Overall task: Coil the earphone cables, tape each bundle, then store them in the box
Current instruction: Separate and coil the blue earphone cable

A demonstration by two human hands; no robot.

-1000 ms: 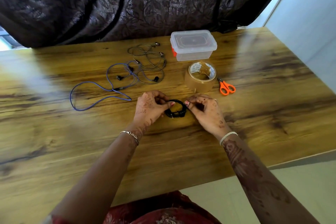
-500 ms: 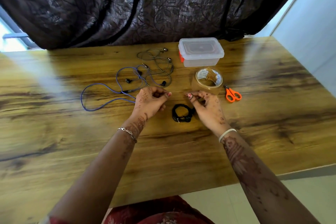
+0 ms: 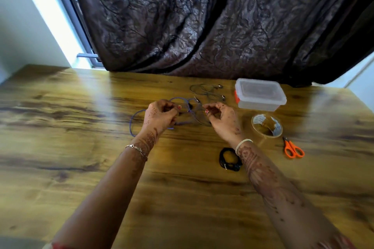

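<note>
left hand (image 3: 159, 115): pinching blue cable (image 3: 131, 123), mid-table
right hand (image 3: 222, 120): fingers curled by grey cable (image 3: 202, 91), too blurry to tell if gripping
black coil (image 3: 229, 158): flat on table (image 3: 81, 168), touching right wrist
box (image 3: 261, 95): lid on, back right
tape (image 3: 266, 126), scissors (image 3: 293, 149): right of coil, nearer than box

A wooden bench (image 3: 81, 168) with a dark, streaked grain is seen. Near its far edge a clear plastic box (image 3: 260, 94) with its lid on is set. Just in front of the box a roll of brown tape (image 3: 258, 120) is laid flat, and orange-handled scissors (image 3: 293, 150) are placed near the roll. A coiled black earphone bundle (image 3: 222, 159) is laid nearer the front. Left of the box, a grey earphone cable (image 3: 202, 89) and a blue earphone cable (image 3: 132, 125) are spread in loose loops.
</note>
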